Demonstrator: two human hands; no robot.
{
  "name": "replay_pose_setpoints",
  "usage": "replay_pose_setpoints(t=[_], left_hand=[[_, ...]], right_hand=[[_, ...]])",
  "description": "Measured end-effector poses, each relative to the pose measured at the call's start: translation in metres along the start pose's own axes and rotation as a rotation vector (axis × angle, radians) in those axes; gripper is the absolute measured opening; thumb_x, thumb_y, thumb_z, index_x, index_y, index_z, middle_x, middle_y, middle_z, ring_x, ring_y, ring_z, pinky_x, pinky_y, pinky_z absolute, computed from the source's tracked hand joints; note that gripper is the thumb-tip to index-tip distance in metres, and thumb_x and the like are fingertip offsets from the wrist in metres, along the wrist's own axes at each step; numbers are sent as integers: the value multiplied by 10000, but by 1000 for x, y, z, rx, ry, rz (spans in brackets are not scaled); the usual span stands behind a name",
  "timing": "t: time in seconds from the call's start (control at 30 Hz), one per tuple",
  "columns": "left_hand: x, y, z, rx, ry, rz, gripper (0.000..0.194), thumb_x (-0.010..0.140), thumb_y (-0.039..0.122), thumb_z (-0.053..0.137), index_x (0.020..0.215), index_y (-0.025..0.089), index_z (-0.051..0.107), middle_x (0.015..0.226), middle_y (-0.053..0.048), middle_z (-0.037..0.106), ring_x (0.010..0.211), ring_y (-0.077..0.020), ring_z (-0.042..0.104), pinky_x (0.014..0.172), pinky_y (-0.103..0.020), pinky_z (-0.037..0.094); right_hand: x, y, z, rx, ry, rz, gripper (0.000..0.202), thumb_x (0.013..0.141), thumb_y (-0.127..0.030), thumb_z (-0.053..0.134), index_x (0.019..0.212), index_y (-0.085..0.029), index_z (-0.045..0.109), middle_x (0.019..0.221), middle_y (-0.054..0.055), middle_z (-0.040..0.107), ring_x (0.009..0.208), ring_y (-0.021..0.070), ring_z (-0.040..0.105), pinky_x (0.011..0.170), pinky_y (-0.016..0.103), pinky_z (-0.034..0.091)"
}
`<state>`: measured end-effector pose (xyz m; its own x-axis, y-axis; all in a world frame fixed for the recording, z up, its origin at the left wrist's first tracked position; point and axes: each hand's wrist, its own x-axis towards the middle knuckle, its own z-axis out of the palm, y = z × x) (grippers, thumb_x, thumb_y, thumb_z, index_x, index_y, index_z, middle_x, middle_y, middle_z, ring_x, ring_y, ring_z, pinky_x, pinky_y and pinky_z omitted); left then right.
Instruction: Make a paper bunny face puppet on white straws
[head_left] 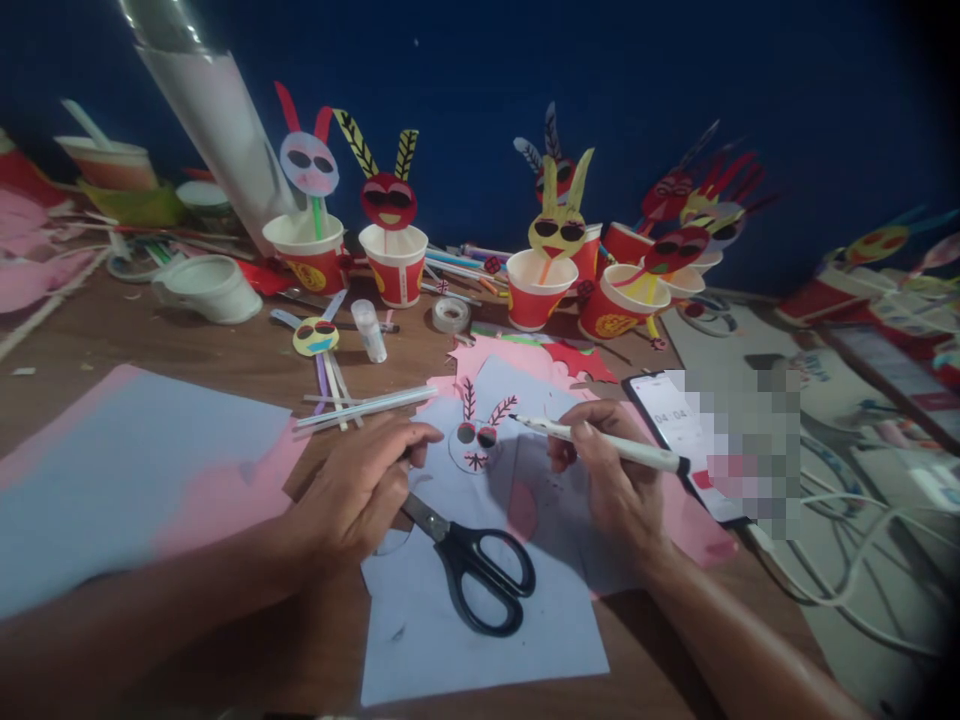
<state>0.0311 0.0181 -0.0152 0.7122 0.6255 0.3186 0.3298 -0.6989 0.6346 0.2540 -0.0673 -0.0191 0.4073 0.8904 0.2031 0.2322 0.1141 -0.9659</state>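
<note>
White marker, one: the right hand had it clamped between thumb and fingers, dark tip just beside a feather-marked antenna. Paper face, one: it lay on pale sheets at the middle of the bench, dark-eyed, between the two hands. Left hand, fingers bent: it sat near the face; whether it gripped anything, I could not tell. Black-handled scissors, one pair: they lay below the face, blades partly hidden by the left hand. Red paper cup: it stood behind. Step, as I judged it: inking the antenna. Next move, I reckoned, called for a steady tip and flat paper.
</note>
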Motion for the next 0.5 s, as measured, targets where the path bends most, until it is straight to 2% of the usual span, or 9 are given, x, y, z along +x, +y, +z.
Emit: replay_pose_setpoints(t=[0.17,0.3,0.5], left_hand=[[3,-4,2,-70,-1,-90,274,879,176,350,1107,160,501,850,-18,609,702,-98,565,676,-230,473],[4,-8,2,-95,-14,-163,299,894,212,357,1153,173,500,838,-16,621,709,-100,582,683,-231,483],[3,-11,-2,37,55,-183,301,862,259,461,1147,186,527,864,-23,658,759,-133,617,714,-254,495]], right_hand=[[-1,1,0,4,-11,-6,113,863,-291,492,817,-193,524,628,-27,567,539,105,523,506,240,419],[-3,3,1,11,-10,4,103,857,-299,510,871,-197,517,674,-16,588,554,114,535,521,257,427],[-5,3,1,0,-8,5,101,852,-294,521,887,-199,512,705,-4,597,563,115,522,534,260,414]])
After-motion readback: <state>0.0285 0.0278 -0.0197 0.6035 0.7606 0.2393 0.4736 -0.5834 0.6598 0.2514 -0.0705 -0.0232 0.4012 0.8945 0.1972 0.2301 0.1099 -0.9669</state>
